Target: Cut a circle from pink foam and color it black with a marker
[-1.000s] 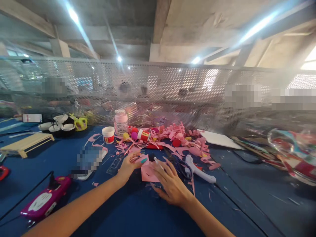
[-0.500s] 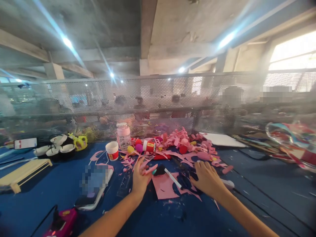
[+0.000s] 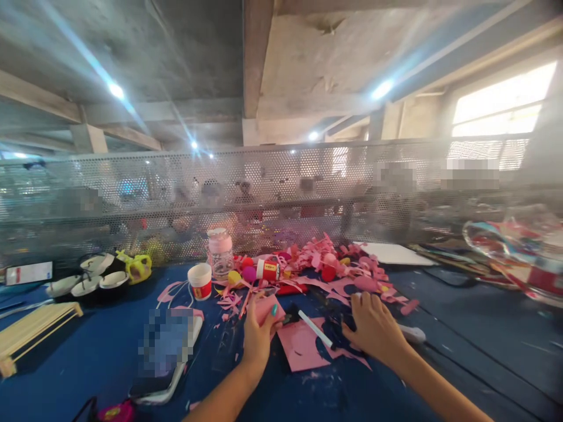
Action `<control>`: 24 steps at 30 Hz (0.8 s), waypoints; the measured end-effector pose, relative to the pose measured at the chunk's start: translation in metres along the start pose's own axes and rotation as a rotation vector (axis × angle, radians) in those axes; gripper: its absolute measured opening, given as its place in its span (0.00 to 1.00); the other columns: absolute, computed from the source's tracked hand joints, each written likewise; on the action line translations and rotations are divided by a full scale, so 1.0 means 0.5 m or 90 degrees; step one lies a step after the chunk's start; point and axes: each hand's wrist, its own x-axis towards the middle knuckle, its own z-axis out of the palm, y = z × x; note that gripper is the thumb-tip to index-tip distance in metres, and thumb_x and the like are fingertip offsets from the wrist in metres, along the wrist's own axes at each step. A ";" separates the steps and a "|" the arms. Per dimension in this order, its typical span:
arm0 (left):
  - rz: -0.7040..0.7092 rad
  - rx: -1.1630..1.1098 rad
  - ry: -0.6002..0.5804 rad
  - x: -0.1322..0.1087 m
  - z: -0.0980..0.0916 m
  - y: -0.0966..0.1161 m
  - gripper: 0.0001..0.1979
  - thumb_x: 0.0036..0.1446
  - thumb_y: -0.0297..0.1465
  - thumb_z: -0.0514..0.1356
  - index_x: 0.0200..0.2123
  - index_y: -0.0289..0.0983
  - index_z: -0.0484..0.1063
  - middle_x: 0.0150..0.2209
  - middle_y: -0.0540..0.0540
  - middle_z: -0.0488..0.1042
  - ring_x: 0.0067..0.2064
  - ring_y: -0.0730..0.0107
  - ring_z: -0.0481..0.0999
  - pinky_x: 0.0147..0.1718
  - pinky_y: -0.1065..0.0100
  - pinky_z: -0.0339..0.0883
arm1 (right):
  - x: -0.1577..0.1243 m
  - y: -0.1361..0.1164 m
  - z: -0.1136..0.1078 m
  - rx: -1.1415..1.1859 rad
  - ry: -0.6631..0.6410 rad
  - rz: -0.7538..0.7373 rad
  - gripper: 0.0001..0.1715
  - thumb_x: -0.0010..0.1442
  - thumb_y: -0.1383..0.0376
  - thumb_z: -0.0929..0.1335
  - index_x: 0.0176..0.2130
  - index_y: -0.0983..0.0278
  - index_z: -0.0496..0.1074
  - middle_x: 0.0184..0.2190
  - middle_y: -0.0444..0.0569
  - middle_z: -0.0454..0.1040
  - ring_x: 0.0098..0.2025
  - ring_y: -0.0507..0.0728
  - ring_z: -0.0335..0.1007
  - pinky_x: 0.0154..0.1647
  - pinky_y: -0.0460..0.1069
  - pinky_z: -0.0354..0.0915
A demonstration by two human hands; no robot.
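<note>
My left hand [image 3: 257, 337] is closed on a small pink sheet piece [image 3: 269, 309], thumb on top of it. Palm down on the table, my right hand [image 3: 376, 325] has its fingers stretched toward the pink scraps and its thumb apart; nothing shows in it, though its underside is hidden. Between the hands lies a larger pink sheet [image 3: 301, 349] with a cut edge. A white pen-like stick [image 3: 315, 328] rests across that sheet. Dark objects lie beside it, too blurred to name.
A heap of pink scraps [image 3: 321, 255] lies ahead, with a tipped red-and-white cup [image 3: 268, 269]. An upright paper cup [image 3: 200, 281], a clear bottle [image 3: 220, 253] and a phone [image 3: 152, 381] are to the left. A perforated screen [image 3: 281, 170] closes off the back.
My left hand has turned and now shows the pink piece facing up in it. The view has shifted slightly; my right hand stays near the scraps.
</note>
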 end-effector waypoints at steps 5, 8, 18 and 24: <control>0.036 0.127 0.026 0.011 -0.007 -0.013 0.19 0.48 0.40 0.63 0.41 0.35 0.68 0.46 0.40 0.71 0.42 0.60 0.76 0.41 0.63 0.70 | -0.004 0.019 -0.001 0.077 -0.040 -0.041 0.18 0.49 0.65 0.65 0.39 0.74 0.68 0.36 0.61 0.70 0.42 0.66 0.62 0.44 0.55 0.58; 0.098 0.232 0.069 0.013 -0.012 -0.009 0.17 0.48 0.37 0.64 0.41 0.36 0.72 0.47 0.40 0.73 0.51 0.56 0.71 0.53 0.59 0.61 | -0.008 0.026 0.004 0.124 -0.044 -0.062 0.18 0.47 0.66 0.65 0.39 0.73 0.68 0.37 0.61 0.70 0.43 0.66 0.62 0.45 0.55 0.58; 0.098 0.290 0.057 0.026 -0.020 -0.022 0.19 0.45 0.36 0.65 0.42 0.36 0.73 0.46 0.40 0.75 0.50 0.54 0.70 0.54 0.58 0.58 | 0.011 0.037 0.038 0.114 -0.061 -0.059 0.13 0.51 0.65 0.64 0.34 0.71 0.70 0.34 0.60 0.71 0.40 0.65 0.65 0.40 0.56 0.61; 0.100 0.315 0.057 0.035 -0.017 -0.026 0.19 0.47 0.36 0.64 0.43 0.36 0.73 0.48 0.40 0.73 0.51 0.54 0.70 0.54 0.57 0.58 | 0.021 0.027 0.064 0.055 0.008 -0.114 0.08 0.51 0.69 0.65 0.33 0.69 0.72 0.34 0.60 0.72 0.41 0.67 0.66 0.40 0.57 0.62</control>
